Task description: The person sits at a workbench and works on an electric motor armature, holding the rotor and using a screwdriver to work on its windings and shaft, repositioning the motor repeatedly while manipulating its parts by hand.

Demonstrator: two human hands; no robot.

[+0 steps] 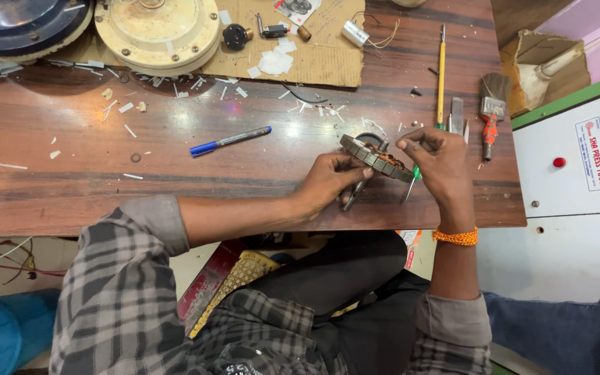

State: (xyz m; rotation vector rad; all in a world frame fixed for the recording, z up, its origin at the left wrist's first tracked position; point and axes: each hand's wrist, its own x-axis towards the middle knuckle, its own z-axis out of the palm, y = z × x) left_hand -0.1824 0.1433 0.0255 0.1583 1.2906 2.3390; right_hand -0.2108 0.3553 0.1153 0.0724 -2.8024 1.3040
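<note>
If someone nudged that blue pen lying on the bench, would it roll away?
Probably a little. The pen is round, slim and likely light, so a sideways push should roll it across the smooth wooden table. Its clip, if it has one, and the scattered white scraps might stop it soon. It looks stiff, easy to pinch.

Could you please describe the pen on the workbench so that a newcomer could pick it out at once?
Start at the long brown wooden workbench and look near its middle, left of the person's left hand. There, below the round cream metal motor cover, lies a slim grey marker pen with a blue cap, alone among white paper scraps.
</note>
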